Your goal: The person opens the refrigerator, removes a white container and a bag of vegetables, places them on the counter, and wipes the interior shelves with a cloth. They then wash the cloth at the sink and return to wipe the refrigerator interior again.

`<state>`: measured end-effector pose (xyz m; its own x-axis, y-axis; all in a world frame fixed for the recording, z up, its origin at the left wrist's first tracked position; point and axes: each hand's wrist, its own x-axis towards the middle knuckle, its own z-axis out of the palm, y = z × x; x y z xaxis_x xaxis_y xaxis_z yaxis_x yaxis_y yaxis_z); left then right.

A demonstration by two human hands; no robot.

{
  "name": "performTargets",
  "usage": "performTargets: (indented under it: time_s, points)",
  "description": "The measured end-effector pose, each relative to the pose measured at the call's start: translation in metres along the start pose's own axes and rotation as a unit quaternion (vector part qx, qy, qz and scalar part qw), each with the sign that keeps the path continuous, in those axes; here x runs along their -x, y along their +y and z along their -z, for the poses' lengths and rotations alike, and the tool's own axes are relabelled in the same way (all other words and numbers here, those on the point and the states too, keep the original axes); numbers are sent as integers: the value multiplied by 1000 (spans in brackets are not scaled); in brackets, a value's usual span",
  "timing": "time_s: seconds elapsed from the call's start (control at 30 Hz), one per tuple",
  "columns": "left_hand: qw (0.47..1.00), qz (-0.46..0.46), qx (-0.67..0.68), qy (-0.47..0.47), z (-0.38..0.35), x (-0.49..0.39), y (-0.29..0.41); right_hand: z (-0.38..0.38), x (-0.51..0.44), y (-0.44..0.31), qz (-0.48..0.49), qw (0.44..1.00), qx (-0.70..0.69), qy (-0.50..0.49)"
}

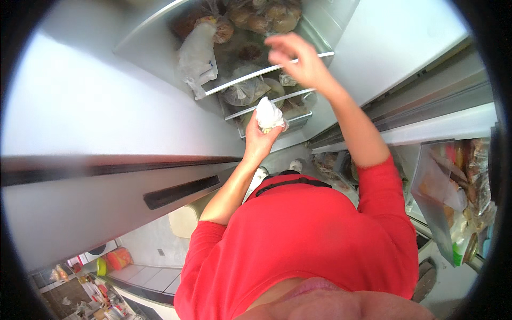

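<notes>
My left hand (262, 138) grips a small white plastic bag (269, 114), bunched up, in front of the lower shelves of an opened refrigerator. My right hand (296, 60), slightly blurred, is raised over the front edge of the upper glass shelf (256, 77), with its fingers apart and nothing seen in them. On that shelf lie clear bags of round brownish items (264, 18) and, at its left, a whitish plastic bag (198, 52) that hangs over the edge. A tied clear bag (246, 91) rests on the shelf below.
The refrigerator's door stands open on the right, with packed bags in its clear door bin (436, 196). A grey panel with a dark recessed handle (182, 192) is at the left. Lower left are a counter (148, 278) and a red-orange package (119, 258).
</notes>
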<state>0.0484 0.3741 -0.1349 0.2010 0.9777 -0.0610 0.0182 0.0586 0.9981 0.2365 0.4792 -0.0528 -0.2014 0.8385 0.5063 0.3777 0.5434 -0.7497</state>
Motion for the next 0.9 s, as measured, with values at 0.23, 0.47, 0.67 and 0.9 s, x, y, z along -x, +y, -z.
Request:
performTargets:
  time_s: [0.23,0.47,0.67,0.9]
  points:
    - [999,13,9,38,20,13,1,-8,-175,130,-5,917,371,149]
    - [996,10,3,85,31,23,-1,-15,-220,166,-34,906,414,88]
    - [996,22,34,77,33,28,-9,3,-220,183,-12,922,376,90]
    - [993,60,76,70,30,33,-19,42,-202,152,-107,944,302,73]
